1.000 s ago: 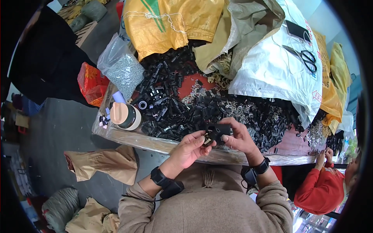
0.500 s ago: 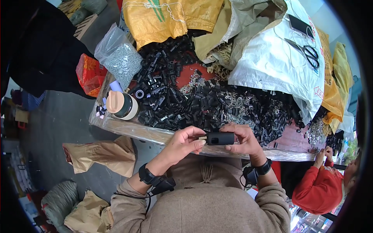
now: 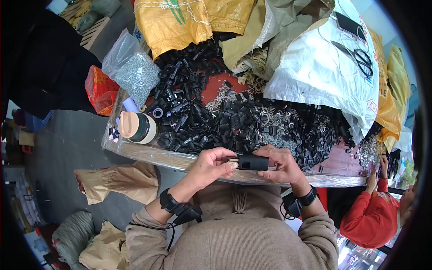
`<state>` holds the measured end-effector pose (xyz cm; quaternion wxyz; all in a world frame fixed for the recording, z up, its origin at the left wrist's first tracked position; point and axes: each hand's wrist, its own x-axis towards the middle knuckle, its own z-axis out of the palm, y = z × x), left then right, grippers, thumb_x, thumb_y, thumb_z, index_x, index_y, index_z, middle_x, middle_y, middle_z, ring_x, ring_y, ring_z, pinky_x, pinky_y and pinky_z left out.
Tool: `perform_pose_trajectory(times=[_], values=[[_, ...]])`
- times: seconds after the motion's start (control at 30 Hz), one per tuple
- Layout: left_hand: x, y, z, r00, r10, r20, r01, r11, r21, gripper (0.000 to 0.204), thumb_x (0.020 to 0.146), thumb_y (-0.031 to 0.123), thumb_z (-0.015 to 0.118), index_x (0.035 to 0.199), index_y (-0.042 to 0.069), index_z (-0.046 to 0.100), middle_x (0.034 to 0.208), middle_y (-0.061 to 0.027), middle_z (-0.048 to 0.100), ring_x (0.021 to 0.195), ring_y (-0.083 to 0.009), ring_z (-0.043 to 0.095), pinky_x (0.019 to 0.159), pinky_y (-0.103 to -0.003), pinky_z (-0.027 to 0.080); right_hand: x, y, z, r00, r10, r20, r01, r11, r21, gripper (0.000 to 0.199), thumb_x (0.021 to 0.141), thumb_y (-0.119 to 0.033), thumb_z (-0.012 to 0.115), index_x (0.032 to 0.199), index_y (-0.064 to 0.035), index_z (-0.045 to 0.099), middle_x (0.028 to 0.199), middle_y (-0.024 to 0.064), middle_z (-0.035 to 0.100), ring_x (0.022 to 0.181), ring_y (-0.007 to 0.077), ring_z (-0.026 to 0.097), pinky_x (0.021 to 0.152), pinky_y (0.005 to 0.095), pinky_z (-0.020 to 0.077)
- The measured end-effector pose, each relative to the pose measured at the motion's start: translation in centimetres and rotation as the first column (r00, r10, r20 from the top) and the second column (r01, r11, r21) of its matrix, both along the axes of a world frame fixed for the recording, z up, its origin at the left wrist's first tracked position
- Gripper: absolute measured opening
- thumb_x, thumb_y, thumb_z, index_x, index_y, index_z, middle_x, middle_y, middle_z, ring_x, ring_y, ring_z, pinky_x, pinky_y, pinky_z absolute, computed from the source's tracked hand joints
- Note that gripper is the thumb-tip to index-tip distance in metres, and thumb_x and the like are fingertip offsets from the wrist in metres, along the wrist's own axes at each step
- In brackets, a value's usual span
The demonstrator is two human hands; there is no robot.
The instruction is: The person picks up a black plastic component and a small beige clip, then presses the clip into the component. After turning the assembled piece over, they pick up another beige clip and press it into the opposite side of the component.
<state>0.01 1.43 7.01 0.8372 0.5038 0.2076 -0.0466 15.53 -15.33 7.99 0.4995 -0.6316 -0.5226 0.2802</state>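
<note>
- The left hand (image 3: 209, 165) grasped, between thumb and fingers, a small tan piece (image 3: 232, 159) at the left end of a matte black, cylindrical plastic housing (image 3: 254, 163); how firmly the two were joined could not be told.
- The right hand (image 3: 283, 163) grasped the housing's opposite end, thumb on the near side, fingers on the far. The housing lay about level, above the near edge of a plastic-wrapped table (image 3: 166, 157).
- Misalignment was judged the chief hazard: pressed together askew, tan piece and housing might have jammed, since the left fingers hid much of the joint.
- A slip was possible, the rounded wall offering little purchase; so near the edge, the housing could have dropped to the grey floor (image 3: 90, 144).
- A fall the other way might have lost it in the heap of small black plastic parts (image 3: 229, 119), because the colours matched.
- The thin black cable (image 3: 173, 235) looped near the left wrist might have snagged if that arm had swung wide.
- A similar sweep could have toppled the cylindrical bottle with a pale pink lid (image 3: 129, 124), which stood near the table's left corner.
</note>
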Motion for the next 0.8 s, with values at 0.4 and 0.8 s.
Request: perform_pose_trajectory(times=[0.4,0.8], values=[[0.0,0.0,1.0,0.996,-0.007,-0.086,0.005,1.000,-0.030,0.025,0.076,0.007,0.060,0.099,-0.003,0.055,0.077,-0.0095,0.060,0.065,-0.0139,0.060,0.061,-0.022,0.050,-1.1,-0.4,-0.4,0.998,0.006,0.069,-0.010,0.999,0.052,0.041,0.067,-0.019,0.069,0.098,0.0038,0.055,0.082,0.0115,0.060,0.071,0.0222,0.057,0.064,0.0292,0.0430],[1.6,0.5,0.7,0.996,-0.035,-0.082,0.042,0.995,0.090,0.029,0.077,0.006,0.059,0.103,-0.005,0.053,0.078,-0.0082,0.060,0.065,-0.0131,0.060,0.064,-0.023,0.050,-0.2,0.1,-0.1,0.999,-0.010,-0.041,0.007,0.997,-0.077,0.038,0.068,-0.014,0.066,0.101,-0.0005,0.054,0.074,0.0106,0.056,0.066,0.0224,0.054,0.062,0.0310,0.0425]])
